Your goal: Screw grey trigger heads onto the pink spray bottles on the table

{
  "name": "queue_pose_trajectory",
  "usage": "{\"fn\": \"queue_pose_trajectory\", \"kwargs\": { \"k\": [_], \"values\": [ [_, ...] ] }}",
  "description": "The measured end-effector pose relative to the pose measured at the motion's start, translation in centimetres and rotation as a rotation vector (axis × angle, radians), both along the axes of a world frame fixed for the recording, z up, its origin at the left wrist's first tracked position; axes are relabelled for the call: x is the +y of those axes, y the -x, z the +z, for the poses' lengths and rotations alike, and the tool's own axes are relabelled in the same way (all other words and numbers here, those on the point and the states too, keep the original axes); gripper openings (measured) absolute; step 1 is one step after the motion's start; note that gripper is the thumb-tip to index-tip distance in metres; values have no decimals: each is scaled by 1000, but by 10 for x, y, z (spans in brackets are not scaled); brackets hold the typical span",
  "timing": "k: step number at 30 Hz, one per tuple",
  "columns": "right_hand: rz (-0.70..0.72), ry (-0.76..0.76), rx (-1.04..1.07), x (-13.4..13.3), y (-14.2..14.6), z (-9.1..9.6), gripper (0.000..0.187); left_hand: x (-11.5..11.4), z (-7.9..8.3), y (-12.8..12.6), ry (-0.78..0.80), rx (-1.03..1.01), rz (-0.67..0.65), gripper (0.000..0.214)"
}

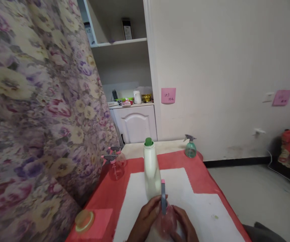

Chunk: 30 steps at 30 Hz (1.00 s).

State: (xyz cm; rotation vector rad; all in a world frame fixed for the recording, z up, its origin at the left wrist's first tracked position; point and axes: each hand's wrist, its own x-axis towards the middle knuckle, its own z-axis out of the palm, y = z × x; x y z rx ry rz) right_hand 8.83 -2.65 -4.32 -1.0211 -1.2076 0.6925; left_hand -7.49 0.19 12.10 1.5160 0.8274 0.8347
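Both my hands close round a clear pink spray bottle [165,220] at the near edge of the table. My left hand [145,218] grips its left side and my right hand [185,223] wraps its right side. The bottle's grey trigger head with a pink tip [163,196] points away from me. Just beyond it stands a tall white bottle with a green cap [151,168] on a white sheet [200,201].
A red cloth [114,188] covers the table. Two pink spray bottles [114,166] stand at its left edge, a green spray bottle [190,148] at the far right corner, a round lid [84,220] at near left. A flowered curtain [34,101] hangs left; a white cupboard [134,122] stands behind.
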Motion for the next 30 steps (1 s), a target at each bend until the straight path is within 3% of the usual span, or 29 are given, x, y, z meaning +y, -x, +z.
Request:
{"fn": "queue_pose_trajectory", "kwargs": {
  "k": [8, 12, 16, 19, 22, 25, 30],
  "values": [
    [-19, -9, 26, -1, 2, 1, 56, -9, 14, -29, -92, 30, 295, 35],
    [-10, -22, 29, -1, 1, 1, 53, -5, 16, -41, -68, 65, 329, 37],
    [20, 4, 24, -1, -4, 7, 53, -7, 17, -46, 10, -35, 347, 36],
    [48, -9, -45, 1, -7, 31, 51, -8, 14, -47, 45, -113, 344, 34],
    [64, -60, -103, 4, -3, 66, 45, -8, 9, -48, 54, -184, 345, 34],
    [-6, -63, -88, 7, 8, 98, 34, -9, 8, -49, 63, -222, 361, 32],
    [-145, 41, -100, 12, 23, 119, 14, -11, 13, -51, 57, -246, 362, 31]
  ]
}}
